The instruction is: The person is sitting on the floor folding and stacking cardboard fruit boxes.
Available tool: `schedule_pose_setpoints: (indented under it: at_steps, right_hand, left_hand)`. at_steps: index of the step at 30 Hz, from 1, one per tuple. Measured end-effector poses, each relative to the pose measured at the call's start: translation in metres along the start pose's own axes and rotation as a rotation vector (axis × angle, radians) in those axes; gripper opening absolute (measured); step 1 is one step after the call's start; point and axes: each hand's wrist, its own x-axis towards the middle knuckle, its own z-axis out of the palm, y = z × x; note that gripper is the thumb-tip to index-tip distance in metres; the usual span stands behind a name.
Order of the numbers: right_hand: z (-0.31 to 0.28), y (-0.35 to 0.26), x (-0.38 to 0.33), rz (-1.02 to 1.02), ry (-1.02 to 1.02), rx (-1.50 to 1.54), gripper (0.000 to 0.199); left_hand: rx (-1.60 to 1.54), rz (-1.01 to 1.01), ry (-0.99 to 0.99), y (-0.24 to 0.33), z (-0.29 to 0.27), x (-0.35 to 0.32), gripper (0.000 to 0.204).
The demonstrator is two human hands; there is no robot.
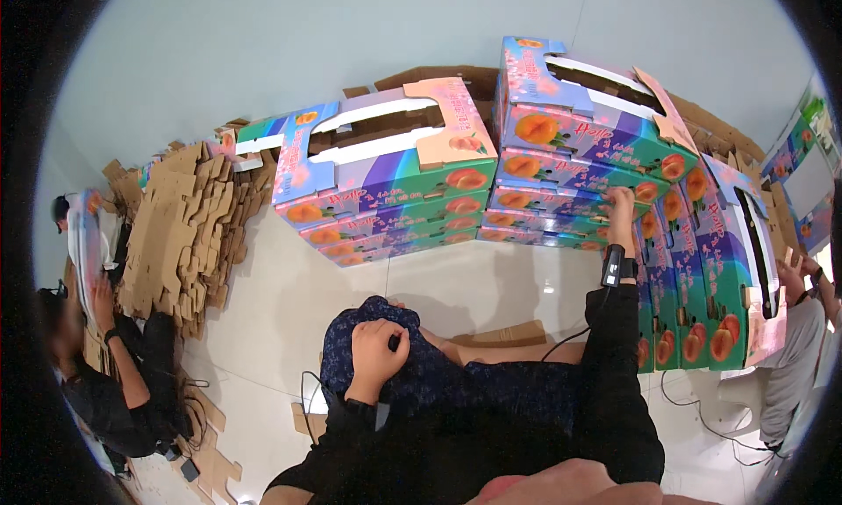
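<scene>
Pale floor tiles and a plain grey wall are framing a row of stacked fruit cartons. Straight ahead and to the right, the right-hand stack of printed peach cartons [579, 167] is lying with its long sides running left to right, and the right hand [619, 209] is reaching far forward, fingers pressing against its front face; whether they are curling round an edge I cannot tell. The left hand [377, 347] is resting well back, closed in a loose fist on the patterned dark fabric over the knee [438, 373], so the right is nearer. Beside it, the left stack of cartons [386, 189] is standing, then flat brown cardboard blanks [180, 224], where another person's arm [123, 365] is working.
</scene>
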Motion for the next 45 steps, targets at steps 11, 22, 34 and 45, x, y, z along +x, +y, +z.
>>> schedule_pose_setpoints:
  at_steps: [11,22,34,45]
  right_hand:
    - [-0.01,-0.009,-0.012,-0.068,-0.109,-0.183,0.023]
    - [-0.028,-0.041,-0.033,0.223,0.317,0.381,0.041]
    - [0.04,-0.149,-0.184,0.453,-0.274,0.789,0.032]
    - [0.022,-0.008,-0.223,1.041,-0.076,0.634,0.027]
  left_hand:
    - [0.031,0.004,0.007,0.003,0.002,0.001,0.01]
    - [-0.028,0.05,0.063,0.004,0.002,0.002,0.009]
    - [-0.034,0.043,0.059,-0.002,-0.002,-0.008,0.008]
    - [-0.022,0.07,0.061,0.002,-0.002,-0.011,0.007]
